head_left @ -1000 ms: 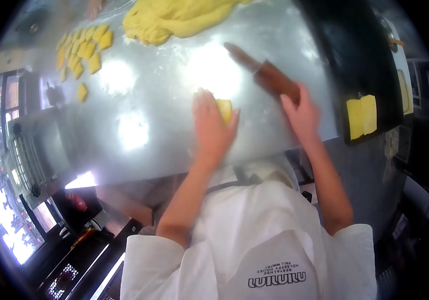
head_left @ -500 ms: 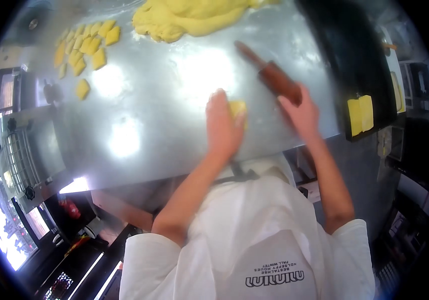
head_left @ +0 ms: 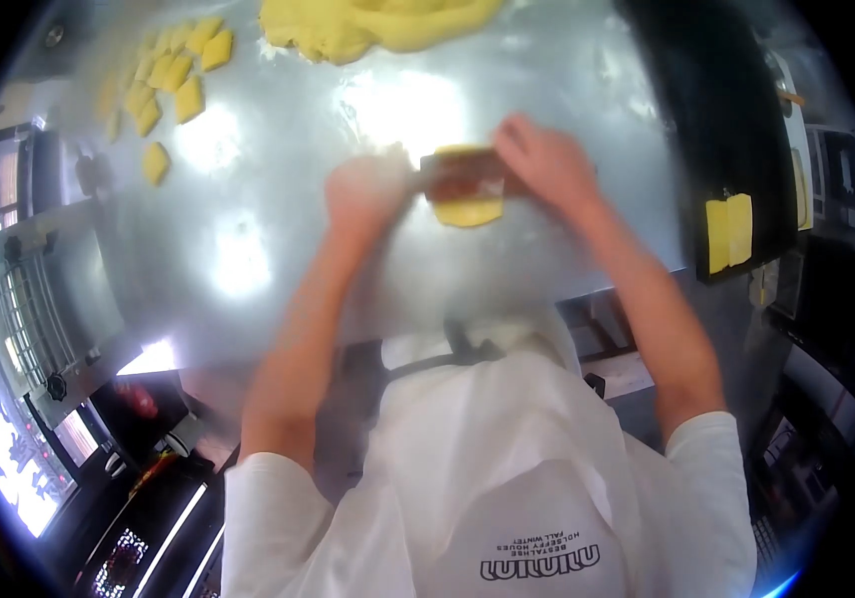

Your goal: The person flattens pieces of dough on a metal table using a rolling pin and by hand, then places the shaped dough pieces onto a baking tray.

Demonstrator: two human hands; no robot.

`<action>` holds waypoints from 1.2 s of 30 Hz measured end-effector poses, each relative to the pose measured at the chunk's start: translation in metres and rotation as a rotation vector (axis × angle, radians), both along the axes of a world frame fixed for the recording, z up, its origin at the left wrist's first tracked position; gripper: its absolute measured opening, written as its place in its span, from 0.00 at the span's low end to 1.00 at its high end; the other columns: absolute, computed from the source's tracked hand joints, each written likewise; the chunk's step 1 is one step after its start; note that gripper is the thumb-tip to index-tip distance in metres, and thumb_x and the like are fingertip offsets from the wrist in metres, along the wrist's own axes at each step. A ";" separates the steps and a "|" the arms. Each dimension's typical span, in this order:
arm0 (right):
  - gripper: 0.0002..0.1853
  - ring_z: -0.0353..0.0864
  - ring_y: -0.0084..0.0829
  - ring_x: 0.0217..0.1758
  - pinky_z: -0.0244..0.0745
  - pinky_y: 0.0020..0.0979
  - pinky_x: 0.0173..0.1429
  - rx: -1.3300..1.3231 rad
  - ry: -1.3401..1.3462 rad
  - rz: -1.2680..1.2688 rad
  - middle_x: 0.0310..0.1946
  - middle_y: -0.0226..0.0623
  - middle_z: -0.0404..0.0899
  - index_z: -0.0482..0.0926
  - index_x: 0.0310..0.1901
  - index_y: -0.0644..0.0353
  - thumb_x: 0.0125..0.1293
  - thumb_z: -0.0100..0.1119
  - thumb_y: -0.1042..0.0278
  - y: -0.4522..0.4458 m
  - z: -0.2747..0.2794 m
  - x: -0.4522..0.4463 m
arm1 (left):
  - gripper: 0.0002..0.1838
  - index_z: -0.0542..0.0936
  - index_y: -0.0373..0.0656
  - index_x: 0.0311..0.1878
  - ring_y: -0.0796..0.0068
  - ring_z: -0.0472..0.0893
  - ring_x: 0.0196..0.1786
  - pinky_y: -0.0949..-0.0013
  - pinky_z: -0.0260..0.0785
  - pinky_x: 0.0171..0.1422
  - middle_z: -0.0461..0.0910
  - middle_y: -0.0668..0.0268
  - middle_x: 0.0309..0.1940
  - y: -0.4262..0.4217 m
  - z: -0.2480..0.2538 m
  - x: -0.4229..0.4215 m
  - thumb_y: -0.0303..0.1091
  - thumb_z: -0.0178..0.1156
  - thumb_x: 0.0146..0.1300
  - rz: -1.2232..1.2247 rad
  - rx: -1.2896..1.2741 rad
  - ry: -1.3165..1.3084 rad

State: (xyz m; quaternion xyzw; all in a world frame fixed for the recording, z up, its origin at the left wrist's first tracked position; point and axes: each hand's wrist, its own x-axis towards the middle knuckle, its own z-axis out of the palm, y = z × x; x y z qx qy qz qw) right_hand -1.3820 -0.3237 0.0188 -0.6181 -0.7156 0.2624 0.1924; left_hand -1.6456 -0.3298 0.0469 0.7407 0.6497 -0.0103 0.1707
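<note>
A brown rolling pin (head_left: pixel 460 176) lies crosswise over a yellow piece of dough (head_left: pixel 469 211) on the metal table. My left hand (head_left: pixel 368 189) is closed round the pin's left handle. At the other end, my right hand (head_left: pixel 547 164) grips the right handle, and both hands are a little blurred. The dough shows above and below the barrel, spread flat; its middle is hidden under the pin.
Several small cut dough pieces (head_left: pixel 176 72) lie at the far left of the metal table (head_left: pixel 298 259). A large yellow dough mass (head_left: pixel 377 22) sits at the far edge. On the right, flat yellow sheets (head_left: pixel 729 232) rest on a black tray (head_left: pixel 682 120).
My left hand has let go of the dough piece and moved left onto the pin's handle. The pin has turned from slanted to crosswise and now lies over the dough, both hands on it.
</note>
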 end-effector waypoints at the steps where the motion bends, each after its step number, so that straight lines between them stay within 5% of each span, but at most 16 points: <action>1: 0.23 0.85 0.53 0.30 0.79 0.48 0.39 0.011 0.032 -0.018 0.35 0.48 0.88 0.81 0.45 0.55 0.74 0.55 0.39 0.005 -0.011 0.003 | 0.36 0.86 0.38 0.27 0.41 0.85 0.40 0.43 0.75 0.47 0.85 0.47 0.31 0.012 0.002 0.002 0.57 0.42 0.80 -0.026 0.009 -0.006; 5: 0.25 0.78 0.46 0.26 0.77 0.42 0.41 -0.525 0.231 -0.108 0.31 0.45 0.84 0.81 0.42 0.60 0.77 0.52 0.42 0.036 0.012 0.005 | 0.35 0.87 0.40 0.29 0.41 0.84 0.39 0.43 0.75 0.48 0.86 0.47 0.32 0.030 0.004 0.003 0.57 0.42 0.79 -0.081 0.051 -0.041; 9: 0.26 0.84 0.51 0.33 0.78 0.46 0.43 -0.117 0.090 -0.020 0.33 0.47 0.86 0.82 0.46 0.57 0.74 0.54 0.37 0.009 -0.012 0.007 | 0.34 0.86 0.39 0.30 0.41 0.84 0.38 0.44 0.74 0.47 0.85 0.47 0.32 0.006 -0.007 -0.001 0.56 0.43 0.79 -0.033 0.113 -0.030; 12: 0.31 0.87 0.52 0.43 0.79 0.47 0.47 -0.063 -0.245 0.022 0.35 0.46 0.87 0.80 0.56 0.52 0.67 0.60 0.32 -0.072 0.024 -0.005 | 0.18 0.79 0.43 0.24 0.47 0.78 0.32 0.45 0.69 0.41 0.78 0.53 0.26 -0.059 -0.058 -0.010 0.39 0.57 0.71 -0.045 0.559 -0.181; 14: 0.35 0.87 0.51 0.42 0.80 0.47 0.47 0.135 -0.090 0.114 0.37 0.45 0.88 0.79 0.61 0.48 0.60 0.66 0.31 -0.106 0.011 0.006 | 0.14 0.77 0.44 0.24 0.52 0.74 0.32 0.50 0.64 0.39 0.75 0.58 0.27 -0.089 -0.046 -0.006 0.36 0.60 0.67 -0.094 0.629 -0.193; 19: 0.38 0.89 0.46 0.43 0.81 0.42 0.48 -0.080 -0.047 -0.074 0.40 0.43 0.88 0.80 0.62 0.50 0.58 0.71 0.30 -0.098 0.031 0.002 | 0.18 0.79 0.39 0.28 0.48 0.78 0.37 0.48 0.70 0.45 0.80 0.54 0.30 -0.081 -0.036 -0.006 0.41 0.59 0.74 0.013 0.415 -0.208; 20: 0.39 0.89 0.45 0.43 0.81 0.41 0.49 -0.174 -0.018 -0.171 0.41 0.42 0.88 0.80 0.61 0.51 0.58 0.71 0.30 -0.090 0.035 0.005 | 0.21 0.82 0.35 0.34 0.46 0.82 0.43 0.49 0.73 0.49 0.84 0.51 0.34 -0.064 -0.013 -0.007 0.44 0.57 0.76 0.095 0.155 -0.312; 22: 0.35 0.89 0.44 0.47 0.80 0.40 0.54 -0.278 0.188 -0.357 0.43 0.43 0.89 0.82 0.60 0.51 0.63 0.67 0.30 -0.076 0.031 0.023 | 0.19 0.82 0.33 0.40 0.45 0.83 0.45 0.48 0.73 0.51 0.85 0.48 0.39 -0.032 0.005 -0.003 0.43 0.57 0.76 0.249 0.122 -0.765; 25: 0.31 0.88 0.46 0.49 0.79 0.40 0.58 -0.091 0.251 -0.534 0.45 0.44 0.88 0.82 0.61 0.52 0.71 0.60 0.33 -0.083 -0.001 0.062 | 0.17 0.84 0.34 0.47 0.47 0.83 0.46 0.49 0.74 0.54 0.85 0.46 0.43 0.000 -0.035 0.025 0.42 0.62 0.72 -0.021 0.462 -0.743; 26: 0.31 0.87 0.46 0.50 0.78 0.40 0.58 0.029 0.224 -0.568 0.45 0.45 0.88 0.81 0.61 0.53 0.74 0.57 0.34 -0.090 -0.011 0.071 | 0.19 0.84 0.36 0.53 0.47 0.83 0.49 0.51 0.75 0.57 0.85 0.46 0.46 0.000 -0.058 0.032 0.41 0.69 0.65 -0.062 0.415 -0.668; 28: 0.29 0.87 0.46 0.50 0.77 0.40 0.59 0.096 0.076 -0.704 0.45 0.44 0.88 0.81 0.62 0.53 0.76 0.54 0.36 -0.105 -0.017 0.078 | 0.24 0.86 0.38 0.55 0.51 0.84 0.52 0.54 0.76 0.58 0.85 0.47 0.47 -0.004 -0.021 0.055 0.40 0.75 0.59 -0.196 0.134 -0.309; 34: 0.30 0.87 0.47 0.51 0.77 0.41 0.60 0.084 0.079 -0.778 0.46 0.42 0.88 0.79 0.64 0.53 0.77 0.54 0.36 -0.123 -0.014 0.089 | 0.18 0.86 0.36 0.44 0.53 0.87 0.43 0.55 0.79 0.49 0.87 0.50 0.38 0.006 -0.026 0.053 0.37 0.77 0.56 -0.234 -0.002 -0.348; 36: 0.30 0.87 0.47 0.51 0.77 0.41 0.59 0.089 0.080 -0.779 0.46 0.42 0.88 0.79 0.64 0.54 0.76 0.55 0.37 -0.119 -0.004 0.085 | 0.17 0.85 0.37 0.44 0.52 0.87 0.41 0.57 0.79 0.48 0.88 0.51 0.37 0.000 -0.007 0.045 0.37 0.77 0.56 -0.092 0.021 -0.582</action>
